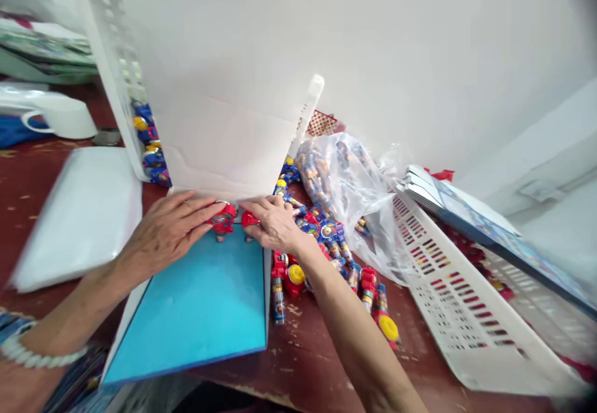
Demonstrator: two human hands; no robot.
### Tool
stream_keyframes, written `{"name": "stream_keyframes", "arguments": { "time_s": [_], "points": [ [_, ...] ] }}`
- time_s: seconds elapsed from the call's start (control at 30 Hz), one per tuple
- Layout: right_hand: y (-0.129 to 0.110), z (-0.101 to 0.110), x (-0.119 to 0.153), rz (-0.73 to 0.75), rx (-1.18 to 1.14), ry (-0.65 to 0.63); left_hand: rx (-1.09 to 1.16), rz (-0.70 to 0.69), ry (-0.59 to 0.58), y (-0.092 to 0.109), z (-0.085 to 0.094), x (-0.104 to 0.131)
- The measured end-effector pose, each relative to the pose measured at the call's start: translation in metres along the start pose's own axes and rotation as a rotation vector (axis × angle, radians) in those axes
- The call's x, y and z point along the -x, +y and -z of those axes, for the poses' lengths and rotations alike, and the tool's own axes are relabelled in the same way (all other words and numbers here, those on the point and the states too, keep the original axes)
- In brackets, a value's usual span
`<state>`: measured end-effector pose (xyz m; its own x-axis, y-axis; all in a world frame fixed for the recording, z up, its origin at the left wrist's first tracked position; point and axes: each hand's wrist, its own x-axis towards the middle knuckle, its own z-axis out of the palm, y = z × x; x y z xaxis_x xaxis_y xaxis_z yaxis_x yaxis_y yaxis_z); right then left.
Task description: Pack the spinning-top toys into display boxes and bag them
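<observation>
A sheet of bright blue card [209, 307] lies in front of me, within an open white box whose tall white flap [224, 114] stands upright behind it. At the blue card's far edge, my left hand [170, 229] has its fingers stretched out, the tips against a small red toy [222, 219]. Beside it, my right hand [275, 223] has thumb and fingers around a second red toy [249, 219], which is partly hidden. A bracelet of pale beads [44, 357] circles my left wrist.
Red and blue toys with printed tubes [326, 232] are heaped right of the box, by a clear plastic bag [354, 183] of more. A white slotted basket [448, 301] stands far right. At left are a white packet [84, 208] and a white mug [65, 117].
</observation>
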<state>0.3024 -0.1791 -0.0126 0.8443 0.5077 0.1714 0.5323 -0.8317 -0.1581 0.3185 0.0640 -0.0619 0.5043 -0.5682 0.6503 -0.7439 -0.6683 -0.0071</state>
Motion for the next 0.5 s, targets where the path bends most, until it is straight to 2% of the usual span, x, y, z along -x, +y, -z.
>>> {"name": "stream_keyframes", "arguments": {
  "time_s": [0.1, 0.17, 0.23, 0.3, 0.37, 0.43, 0.5],
  "points": [
    [0.002, 0.003, 0.026, -0.013, -0.089, 0.206, -0.008, -0.042, 0.025, 0.000, 0.001, -0.002],
    [0.014, 0.010, 0.062, -0.061, -0.176, 0.367, -0.012, -0.068, 0.069, 0.001, 0.002, -0.002],
    [0.032, 0.018, 0.112, -0.210, -0.198, 0.445, -0.014, -0.065, 0.111, 0.003, 0.002, -0.001],
    [0.054, 0.022, 0.170, -0.429, -0.119, 0.430, -0.008, -0.019, 0.159, 0.008, 0.005, 0.000],
    [0.070, 0.017, 0.227, -0.570, -0.093, 0.429, 0.020, 0.057, 0.204, 0.017, 0.009, 0.001],
    [0.078, 0.004, 0.274, -0.677, -0.067, 0.431, 0.065, 0.135, 0.225, 0.033, 0.015, -0.001],
    [0.078, -0.016, 0.307, -0.779, -0.062, 0.395, 0.117, 0.172, 0.221, 0.054, 0.018, -0.003]
  ]
}}
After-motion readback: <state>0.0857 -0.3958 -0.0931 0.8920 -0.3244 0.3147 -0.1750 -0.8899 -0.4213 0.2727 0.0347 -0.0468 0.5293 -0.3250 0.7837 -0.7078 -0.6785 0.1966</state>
